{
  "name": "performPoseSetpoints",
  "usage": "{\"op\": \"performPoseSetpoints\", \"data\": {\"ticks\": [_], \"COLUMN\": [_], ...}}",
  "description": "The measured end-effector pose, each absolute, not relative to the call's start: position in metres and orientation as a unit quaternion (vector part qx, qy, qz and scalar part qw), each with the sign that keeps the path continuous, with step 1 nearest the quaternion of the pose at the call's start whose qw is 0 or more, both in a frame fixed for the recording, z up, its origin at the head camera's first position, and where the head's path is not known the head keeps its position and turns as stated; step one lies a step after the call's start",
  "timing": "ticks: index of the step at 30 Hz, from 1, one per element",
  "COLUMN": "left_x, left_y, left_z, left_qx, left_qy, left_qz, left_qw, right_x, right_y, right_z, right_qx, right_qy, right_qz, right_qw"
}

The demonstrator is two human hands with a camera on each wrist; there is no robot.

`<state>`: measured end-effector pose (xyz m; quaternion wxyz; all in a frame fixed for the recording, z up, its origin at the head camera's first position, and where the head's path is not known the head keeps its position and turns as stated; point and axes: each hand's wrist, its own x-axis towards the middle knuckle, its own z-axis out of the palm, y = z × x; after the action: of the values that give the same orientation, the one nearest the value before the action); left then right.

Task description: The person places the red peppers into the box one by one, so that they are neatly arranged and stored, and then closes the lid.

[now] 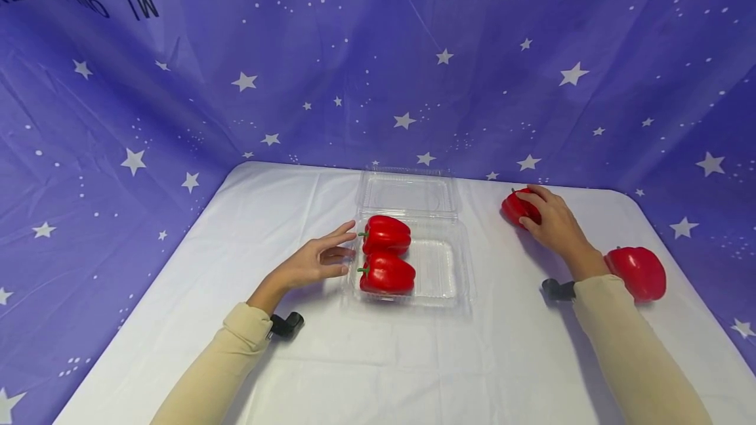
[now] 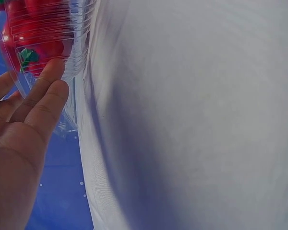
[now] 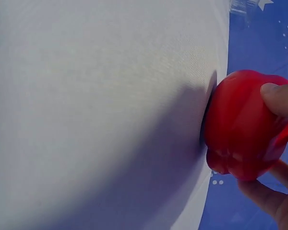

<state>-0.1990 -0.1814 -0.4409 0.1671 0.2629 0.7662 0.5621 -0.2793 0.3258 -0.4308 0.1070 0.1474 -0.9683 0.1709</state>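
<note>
Two red bell peppers with green stems lie side by side in the left half of an open clear plastic clamshell box. My left hand is at the box's left wall, fingers loosely extended and holding nothing; whether the fingertips touch the plastic I cannot tell. Toward the back right, my right hand grips another red bell pepper, thumb on one side and fingers on the other. That pepper is at the tabletop; any small gap beneath it is hard to judge.
One more red bell pepper lies on the right, beside my right wrist. The box's clear lid is folded back behind it. White cloth covers the table, and a purple star-patterned curtain rises along its back and sides.
</note>
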Motion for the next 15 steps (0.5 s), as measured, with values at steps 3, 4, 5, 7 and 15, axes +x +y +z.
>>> {"op": "performPoseSetpoints", "data": {"ticks": [3, 4, 5, 7, 15], "left_x": [-0.199, -0.199, -0.199, -0.199, -0.199], "left_y": [-0.181, -0.181, -0.181, -0.181, -0.182], "left_z": [-0.440, -0.440, -0.440, -0.441, -0.443], "left_qx": [0.266, 0.267, 0.269, 0.271, 0.272], "left_qy": [0.767, 0.766, 0.766, 0.764, 0.760], "left_qz": [0.561, 0.561, 0.562, 0.562, 0.568], "left_qw": [0.164, 0.163, 0.163, 0.162, 0.162], "right_x": [-0.279, -0.279, -0.279, -0.278, -0.265], "right_y": [0.328, 0.328, 0.328, 0.326, 0.316], "right_z": [-0.431, -0.431, -0.432, -0.432, -0.426], "right_qx": [0.142, 0.142, 0.143, 0.150, 0.186], "right_qy": [-0.965, -0.964, -0.963, -0.959, -0.942], "right_qz": [0.190, 0.197, 0.201, 0.209, 0.226], "right_qw": [0.108, 0.109, 0.111, 0.116, 0.164]}}
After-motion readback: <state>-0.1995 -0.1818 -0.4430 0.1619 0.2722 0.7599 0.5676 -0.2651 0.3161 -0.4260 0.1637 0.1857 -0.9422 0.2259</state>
